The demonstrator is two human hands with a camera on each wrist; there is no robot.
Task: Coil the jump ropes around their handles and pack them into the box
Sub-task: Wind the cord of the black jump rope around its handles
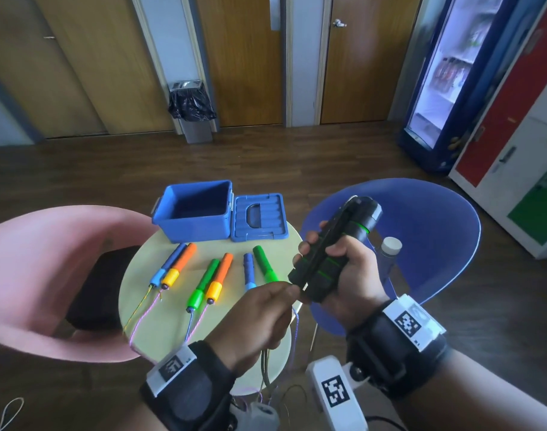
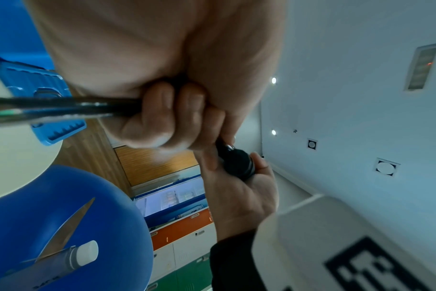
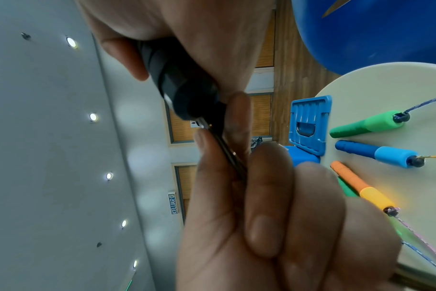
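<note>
My right hand (image 1: 343, 272) grips a pair of black jump rope handles (image 1: 364, 217) with green rings, held upright over the table's right edge. A black rope (image 1: 328, 241) runs down along them. My left hand (image 1: 266, 309) pinches that rope just below the handles, and its curled fingers (image 2: 167, 114) show around the rope (image 2: 62, 106) in the left wrist view. The right wrist view shows the handle's end (image 3: 182, 86) and the rope (image 3: 227, 153) leaving it. The blue box (image 1: 197, 231) stands open at the table's far side, with its lid (image 1: 259, 217) lying beside it.
Coloured handles lie on the round table (image 1: 138, 275): a blue and orange pair (image 1: 176, 269), a green and orange pair (image 1: 210, 281), then a blue handle (image 1: 249, 272) and a green one (image 1: 266, 265). Their cords hang over the near edge. A pink chair (image 1: 48, 275) stands left. A blue chair (image 1: 421, 228) on the right holds a bottle (image 1: 390, 253) and scissors (image 2: 70, 222).
</note>
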